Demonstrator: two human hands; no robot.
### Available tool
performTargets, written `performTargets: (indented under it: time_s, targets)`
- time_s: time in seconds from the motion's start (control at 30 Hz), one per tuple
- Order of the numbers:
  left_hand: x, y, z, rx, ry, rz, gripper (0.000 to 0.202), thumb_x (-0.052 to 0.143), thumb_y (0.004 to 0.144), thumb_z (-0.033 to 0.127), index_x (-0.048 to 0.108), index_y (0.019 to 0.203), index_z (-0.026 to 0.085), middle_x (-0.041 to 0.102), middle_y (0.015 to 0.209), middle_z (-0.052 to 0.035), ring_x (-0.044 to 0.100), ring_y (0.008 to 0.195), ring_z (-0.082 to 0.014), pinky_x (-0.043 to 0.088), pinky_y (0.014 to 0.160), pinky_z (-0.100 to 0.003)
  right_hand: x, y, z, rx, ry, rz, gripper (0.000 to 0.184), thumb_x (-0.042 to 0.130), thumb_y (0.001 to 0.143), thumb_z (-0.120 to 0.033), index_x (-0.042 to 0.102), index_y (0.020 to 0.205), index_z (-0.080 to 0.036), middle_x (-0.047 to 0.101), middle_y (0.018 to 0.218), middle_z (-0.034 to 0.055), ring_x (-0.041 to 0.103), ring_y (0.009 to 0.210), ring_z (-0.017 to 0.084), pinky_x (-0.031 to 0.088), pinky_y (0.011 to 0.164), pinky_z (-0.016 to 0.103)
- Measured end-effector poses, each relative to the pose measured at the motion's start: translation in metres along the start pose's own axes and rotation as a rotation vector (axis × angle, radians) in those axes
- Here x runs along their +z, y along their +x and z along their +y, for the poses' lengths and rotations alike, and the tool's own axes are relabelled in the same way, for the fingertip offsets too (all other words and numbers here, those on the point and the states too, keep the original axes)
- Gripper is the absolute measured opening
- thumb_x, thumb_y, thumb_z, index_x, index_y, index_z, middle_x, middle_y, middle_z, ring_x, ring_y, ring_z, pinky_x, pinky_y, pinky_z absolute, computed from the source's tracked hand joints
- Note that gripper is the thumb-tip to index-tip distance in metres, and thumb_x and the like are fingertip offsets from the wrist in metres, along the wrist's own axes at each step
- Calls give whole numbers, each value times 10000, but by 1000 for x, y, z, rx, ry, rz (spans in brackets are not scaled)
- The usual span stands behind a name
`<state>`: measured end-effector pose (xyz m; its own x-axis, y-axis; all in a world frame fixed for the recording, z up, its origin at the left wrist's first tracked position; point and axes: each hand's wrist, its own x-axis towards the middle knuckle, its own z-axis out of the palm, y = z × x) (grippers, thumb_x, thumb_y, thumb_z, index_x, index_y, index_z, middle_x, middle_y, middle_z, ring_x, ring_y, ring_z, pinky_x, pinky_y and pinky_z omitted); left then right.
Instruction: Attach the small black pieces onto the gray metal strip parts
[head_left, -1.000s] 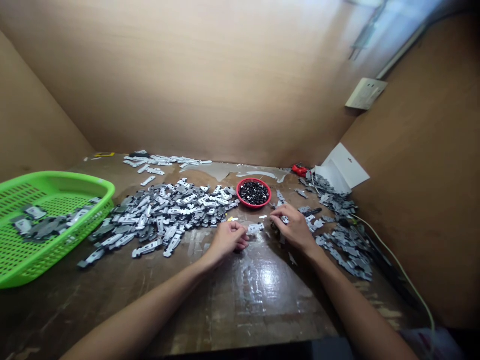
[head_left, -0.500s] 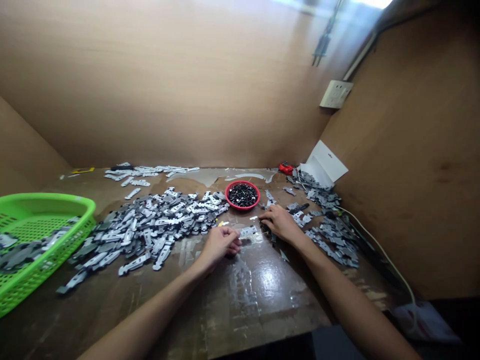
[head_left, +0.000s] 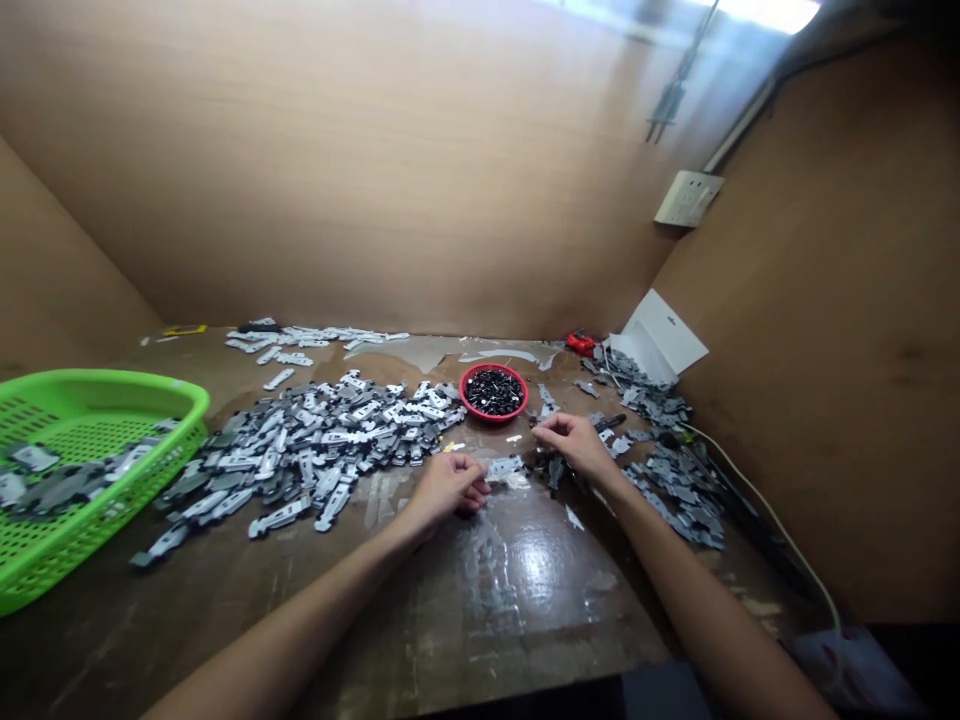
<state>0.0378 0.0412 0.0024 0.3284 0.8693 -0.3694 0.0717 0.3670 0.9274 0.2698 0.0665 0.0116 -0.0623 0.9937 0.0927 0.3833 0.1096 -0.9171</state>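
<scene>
My left hand (head_left: 448, 488) is closed, thumb and forefinger pinched at the left end of a flat silver-grey car-shaped part (head_left: 505, 467), which points right just above the table. My right hand (head_left: 571, 442) is raised to the right of that part. Its thumb and forefinger are pinched together; whatever they hold is too small to name. Beneath it, a few grey pieces (head_left: 555, 470) lie on the table. Behind both hands stands a small red basket (head_left: 463, 398) filled with small black pieces with shiny pins.
Left of my hands lies a large heap of silver parts (head_left: 330, 440), with a green basket (head_left: 196, 410) beyond. Grey plates (head_left: 679, 490) are scattered at right near a pale cable (head_left: 772, 483). A white card (head_left: 667, 335) leans at the back. Wooden panels surround the table.
My right hand has lifted slightly from the small pieces on the table, its fingers now pinched. My left hand keeps its hold on the car-shaped part. The whole view has shifted slightly.
</scene>
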Motion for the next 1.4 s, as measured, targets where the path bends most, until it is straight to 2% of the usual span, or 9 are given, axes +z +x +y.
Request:
performTargets:
  time_s: [0.13,0.27,0.33,0.43,0.53,0.73,0.93,1.2,1.4]
  targets:
    - [0,1,0,-14,9,-1,248,603,696,354,531,655,120,654,634,-74,602,486,-122,455,439,-203,3,-5,-7,-82,-100,90,270,637,709,-410,617,668,-143,598,613,7,508,562,122,386,540,237]
    - [1,0,1,-24,17,-13,146,550,709,246,536,647,115,653,625,-75,606,485,-125,460,440,-208,10,-16,-20,-243,-199,149,216,608,764,-370,627,713,-161,607,658,18,516,591,132,393,567,250]
    - [1,-1,1,-23,24,-19,119,541,703,220,542,649,113,653,620,-72,602,475,-122,462,440,-209,16,-22,-26,-350,-256,100,181,603,781,-343,632,735,-170,604,681,25,519,618,137,397,594,260]
    - [1,0,0,-19,43,-36,126,545,701,229,556,661,109,655,617,-73,595,458,-119,462,435,-211,24,-27,-32,-512,-371,-47,160,613,781,-331,635,737,-178,590,697,38,517,678,154,394,640,277]
    - [0,1,-3,-6,69,-69,152,551,699,256,570,675,107,656,610,-73,595,454,-126,460,430,-214,31,-27,-34,-604,-479,-176,186,612,777,-360,631,736,-179,563,715,44,499,715,160,383,641,275]
    - [-1,1,-5,21,90,-132,196,590,679,306,576,664,111,653,605,-65,596,462,-125,444,423,-201,34,-26,-32,-620,-613,-266,224,575,795,-401,638,759,-189,543,755,52,462,745,168,369,641,276]
    - [-1,-1,-3,13,102,-150,222,623,655,329,581,636,113,637,573,-49,595,474,-123,434,423,-192,33,-27,-36,-620,-651,-333,231,562,803,-405,647,793,-190,530,767,55,443,753,173,367,637,281]
    - [-2,3,-6,14,90,-130,185,580,685,293,591,675,109,634,565,-52,591,454,-125,438,420,-203,34,-30,-39,-640,-655,-352,217,558,808,-392,640,835,-192,534,819,65,443,782,180,376,669,298]
    - [-2,4,-6,19,72,-120,198,596,682,306,576,653,111,629,561,-45,575,430,-110,419,400,-190,35,-32,-38,-624,-601,-344,135,545,823,-288,640,853,-197,546,838,68,461,816,186,391,692,308]
